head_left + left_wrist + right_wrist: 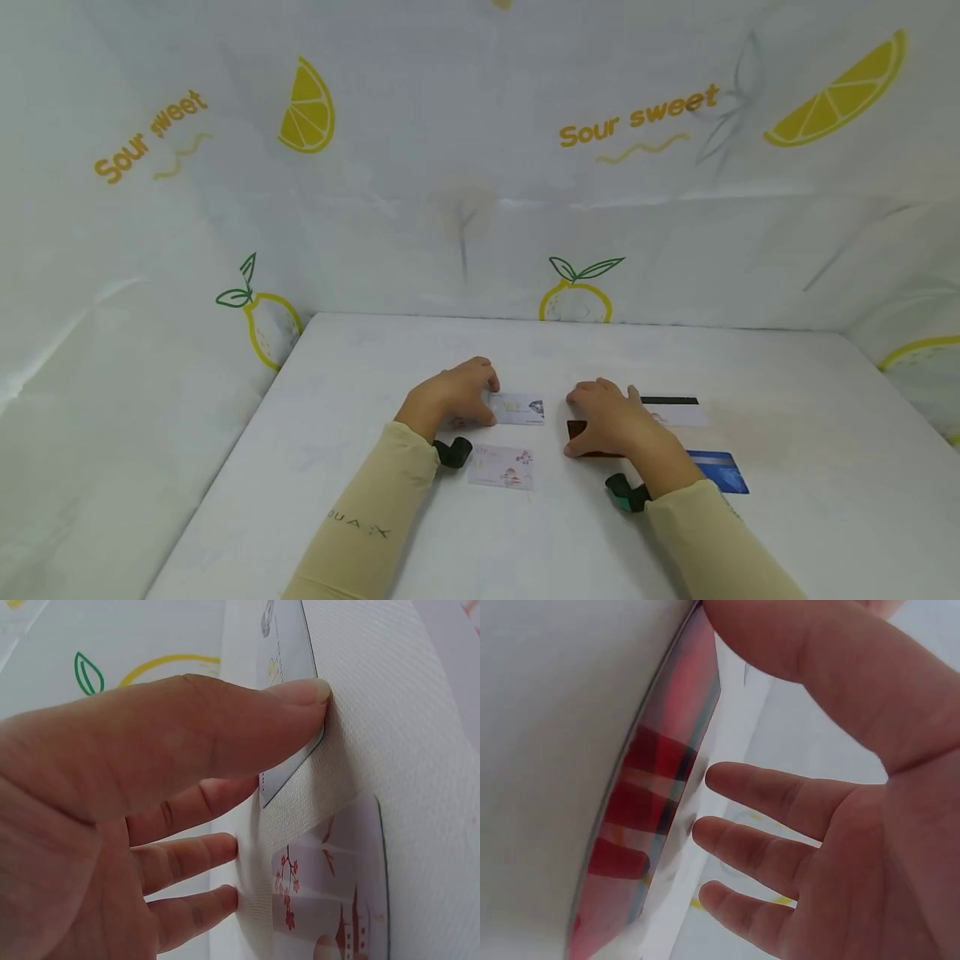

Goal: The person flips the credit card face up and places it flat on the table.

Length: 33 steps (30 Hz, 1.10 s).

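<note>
My left hand point(453, 393) pinches the left end of a white card point(521, 409) with gold lettering. In the left wrist view, the thumb lies over the card's near edge and the index finger goes behind it. Just below lies a pink card point(337, 900) with blossoms and pagodas. Over a dark red card point(577, 429), my right hand point(611, 421) spreads its thumb and fingers. The right wrist view has its thumb at one end of the glossy red card point(641, 802), the other visible fingers apart from it; the index fingertip is hidden.
A white card with a black stripe point(675, 412) lies beyond the right hand. A blue card point(720, 472) is partly behind the right wrist. Part of another card point(459, 423) shows under the left hand. White lemon-print sheeting point(420, 242) rises behind the white table point(360, 358).
</note>
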Each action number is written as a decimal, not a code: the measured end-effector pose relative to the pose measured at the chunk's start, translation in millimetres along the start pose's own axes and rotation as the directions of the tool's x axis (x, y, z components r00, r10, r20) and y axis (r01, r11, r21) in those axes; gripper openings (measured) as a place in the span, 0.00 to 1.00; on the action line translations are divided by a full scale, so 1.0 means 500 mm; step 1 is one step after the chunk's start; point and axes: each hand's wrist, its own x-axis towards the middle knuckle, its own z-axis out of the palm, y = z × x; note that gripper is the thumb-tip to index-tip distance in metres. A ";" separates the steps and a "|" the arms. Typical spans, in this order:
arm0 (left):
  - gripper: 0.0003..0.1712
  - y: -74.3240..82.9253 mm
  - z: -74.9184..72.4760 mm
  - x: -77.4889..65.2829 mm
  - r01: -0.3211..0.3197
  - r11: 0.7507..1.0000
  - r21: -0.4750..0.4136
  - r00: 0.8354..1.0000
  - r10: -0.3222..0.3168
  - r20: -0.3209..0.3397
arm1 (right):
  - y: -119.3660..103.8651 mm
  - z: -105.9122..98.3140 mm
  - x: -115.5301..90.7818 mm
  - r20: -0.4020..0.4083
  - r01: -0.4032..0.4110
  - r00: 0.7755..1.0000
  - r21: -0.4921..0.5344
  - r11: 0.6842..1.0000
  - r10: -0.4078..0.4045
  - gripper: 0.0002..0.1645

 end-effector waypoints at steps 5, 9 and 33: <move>0.23 0.001 -0.003 0.000 0.001 1.000 -0.014 1.000 -0.001 -0.003 | 0.032 0.005 -0.030 -0.024 0.003 1.000 -0.028 1.000 -0.004 0.43; 0.23 0.005 -0.008 -0.004 0.002 1.000 -0.021 1.000 -0.002 0.000 | 0.053 0.011 -0.052 -0.057 0.046 0.997 -0.021 0.999 -0.047 0.44; 0.37 0.122 0.044 -0.009 -0.188 0.981 0.047 0.980 0.184 0.071 | 0.124 0.027 -0.086 -0.184 0.078 0.981 0.079 0.994 -0.062 0.30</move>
